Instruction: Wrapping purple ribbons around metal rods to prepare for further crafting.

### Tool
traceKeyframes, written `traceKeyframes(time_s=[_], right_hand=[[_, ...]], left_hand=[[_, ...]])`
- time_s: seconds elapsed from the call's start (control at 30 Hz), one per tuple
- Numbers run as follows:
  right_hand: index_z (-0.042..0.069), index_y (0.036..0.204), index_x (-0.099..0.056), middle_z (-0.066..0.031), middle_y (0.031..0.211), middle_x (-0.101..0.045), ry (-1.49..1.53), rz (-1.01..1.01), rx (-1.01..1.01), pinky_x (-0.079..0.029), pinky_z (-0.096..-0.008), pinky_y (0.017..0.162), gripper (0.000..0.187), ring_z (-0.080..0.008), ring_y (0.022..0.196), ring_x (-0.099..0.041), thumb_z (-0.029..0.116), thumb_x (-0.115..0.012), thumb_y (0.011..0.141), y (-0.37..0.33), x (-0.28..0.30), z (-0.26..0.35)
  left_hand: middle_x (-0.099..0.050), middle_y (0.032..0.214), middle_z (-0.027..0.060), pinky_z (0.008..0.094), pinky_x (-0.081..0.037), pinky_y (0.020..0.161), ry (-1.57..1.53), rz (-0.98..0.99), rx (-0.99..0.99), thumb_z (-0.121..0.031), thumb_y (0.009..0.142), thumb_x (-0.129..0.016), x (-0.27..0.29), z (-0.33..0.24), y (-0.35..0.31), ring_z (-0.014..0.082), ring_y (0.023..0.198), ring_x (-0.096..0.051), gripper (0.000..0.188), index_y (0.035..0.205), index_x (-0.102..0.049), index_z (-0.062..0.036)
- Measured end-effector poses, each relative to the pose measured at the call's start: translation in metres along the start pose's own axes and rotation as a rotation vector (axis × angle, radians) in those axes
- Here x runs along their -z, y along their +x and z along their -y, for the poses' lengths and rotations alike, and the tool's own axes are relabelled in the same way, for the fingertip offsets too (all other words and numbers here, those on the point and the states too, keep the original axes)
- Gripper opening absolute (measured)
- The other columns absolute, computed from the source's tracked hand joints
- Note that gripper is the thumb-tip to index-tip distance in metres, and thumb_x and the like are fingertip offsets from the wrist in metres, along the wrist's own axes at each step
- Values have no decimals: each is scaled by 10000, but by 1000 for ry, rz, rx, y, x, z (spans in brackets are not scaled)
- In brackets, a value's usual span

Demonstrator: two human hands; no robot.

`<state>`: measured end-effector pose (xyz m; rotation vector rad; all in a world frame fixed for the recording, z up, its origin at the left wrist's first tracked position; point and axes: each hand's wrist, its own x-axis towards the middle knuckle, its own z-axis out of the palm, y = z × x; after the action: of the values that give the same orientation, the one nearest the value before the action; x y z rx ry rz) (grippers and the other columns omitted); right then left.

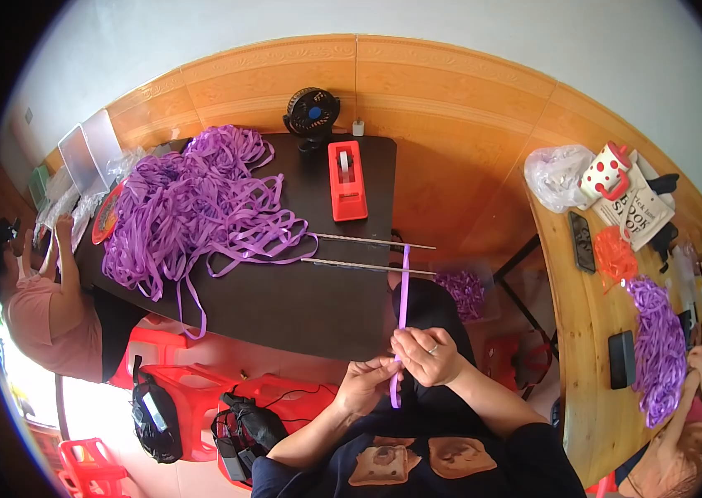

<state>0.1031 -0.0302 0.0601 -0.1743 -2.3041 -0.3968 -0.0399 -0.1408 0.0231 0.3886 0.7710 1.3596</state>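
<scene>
A narrow purple ribbon [404, 292] runs upright in front of me, its upper end by the tips of two thin metal rods and its lower end hanging below my fingers. My left hand [367, 387] is closed, its fingertips pinching the ribbon. Just above and to the right, my right hand [429, 357], with a ring on one finger, is also closed on it. The upper rod [376, 241] and lower rod [367, 266] stick out past the right edge of the dark table [301, 311]. Whether the ribbon loops around either rod I cannot tell.
A big tangle of purple ribbon [193, 207] covers the table's left. Behind the rods stand a red tape dispenser [347, 183] and a black fan [313, 112]. A wooden table [583, 332] at right holds more ribbon [658, 349]. People sit at both sides; red stools [193, 398] stand below.
</scene>
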Motion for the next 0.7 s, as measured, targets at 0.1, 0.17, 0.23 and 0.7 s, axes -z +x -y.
traceKeyframes(time_s=[0.1, 0.17, 0.23, 0.7], right_hand=[[36, 900, -700, -66, 975, -660, -36, 6, 28, -413, -280, 659, 213, -192, 886, -610, 118, -678, 705, 11, 10, 1], [35, 902, -700, -66, 966, -659, -60, 8, 37, -411, -281, 664, 220, -189, 876, -607, 109, -679, 696, 20, 16, -2], [20, 886, -692, -72, 948, -657, -40, 16, 14, -402, -292, 667, 212, -187, 840, -610, 95, -680, 688, 35, 24, -6], [-49, 825, -613, -107, 763, -612, 607, 83, -474, -448, -276, 647, 92, -215, 705, -609, -111, -577, 768, 122, -8, -170]], left_hand=[[-668, 857, 44, 226, -463, 617, -198, 62, 81, -131, 906, -590, 17, 8, 6, 123, 730, -616, 129, 962, -664, -41], [-662, 911, 42, 222, -457, 655, -235, 45, 69, -131, 909, -582, 27, 22, 20, 119, 783, -611, 136, 986, -656, -47], [-635, 1038, 27, 211, -441, 751, -238, 34, 94, -119, 930, -527, 19, 23, 35, 103, 904, -586, 190, 1090, -606, -52], [-636, 997, 28, 203, -410, 652, 13, -144, -412, -201, 957, -527, -27, 30, 157, 74, 782, -556, 289, 1195, -563, -42]])
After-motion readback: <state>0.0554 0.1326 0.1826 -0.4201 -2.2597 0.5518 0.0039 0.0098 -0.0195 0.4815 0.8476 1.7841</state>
